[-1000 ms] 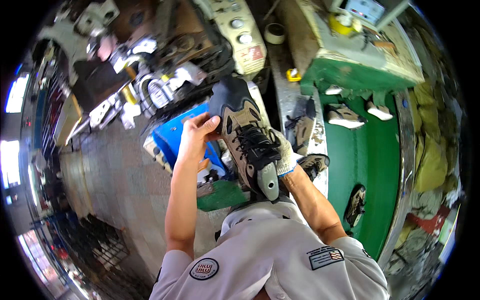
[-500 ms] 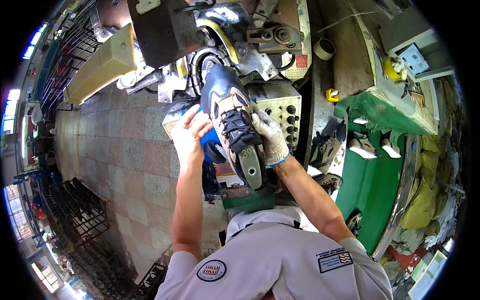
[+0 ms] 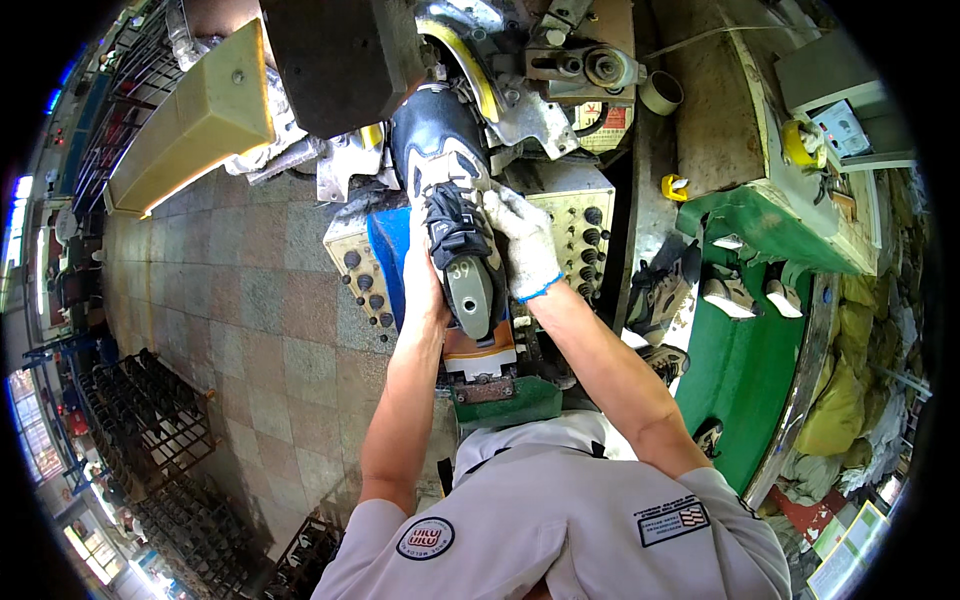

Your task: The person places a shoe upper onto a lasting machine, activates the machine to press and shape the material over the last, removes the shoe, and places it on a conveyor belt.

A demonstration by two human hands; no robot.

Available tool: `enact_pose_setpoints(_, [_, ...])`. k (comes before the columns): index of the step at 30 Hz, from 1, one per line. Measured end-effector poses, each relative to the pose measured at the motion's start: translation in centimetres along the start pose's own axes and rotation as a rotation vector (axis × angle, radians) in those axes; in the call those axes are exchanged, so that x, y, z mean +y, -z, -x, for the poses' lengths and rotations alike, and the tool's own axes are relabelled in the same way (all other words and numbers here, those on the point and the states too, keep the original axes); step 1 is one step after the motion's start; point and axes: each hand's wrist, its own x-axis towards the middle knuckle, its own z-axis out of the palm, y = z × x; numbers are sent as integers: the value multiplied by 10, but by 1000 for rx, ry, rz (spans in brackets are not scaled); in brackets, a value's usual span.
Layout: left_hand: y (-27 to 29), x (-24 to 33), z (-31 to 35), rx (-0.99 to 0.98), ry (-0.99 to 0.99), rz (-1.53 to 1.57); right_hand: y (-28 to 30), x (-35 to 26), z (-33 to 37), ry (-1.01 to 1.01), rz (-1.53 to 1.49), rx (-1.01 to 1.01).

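A black and beige shoe upper (image 3: 438, 130) with black laces sits on a grey shoe last (image 3: 471, 294), heel end toward me. Its toe lies between the metal jaws of a machine (image 3: 350, 165), which partly hide it. My bare left hand (image 3: 422, 277) is closed against the shoe's left side, its fingers mostly hidden beneath. On the opposite side, my right hand (image 3: 522, 240), in a whitish knit glove with a blue cuff, grips the shoe near the laces.
Control panels with black knobs flank the shoe, left (image 3: 358, 276) and right (image 3: 580, 220). A dark plate (image 3: 335, 65) overhangs the upper left. Several shoes stand to the right, some on a green conveyor surface (image 3: 745, 370). Shoe racks (image 3: 155, 420) stand at the lower left.
The shoe has straightened, its heel end swinging left and slightly up. My left hand, with fingers spread beside the shoe before, now closes on its side. My right hand keeps its grip.
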Motion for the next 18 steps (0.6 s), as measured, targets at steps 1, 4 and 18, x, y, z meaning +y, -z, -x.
enact_pose_setpoints(1, [-1, 1, -2, -15, 66, -1, 1, -2, 0, 29, 42, -14])
enact_pose_setpoints(4, [-4, 10, -3, 21, 28, -139, -5, 1, -2, 25, -2, 1])
enact_pose_setpoints(18, [38, 25, -28, 56, -54, -538, -10, 44, -6, 76, -263, 32])
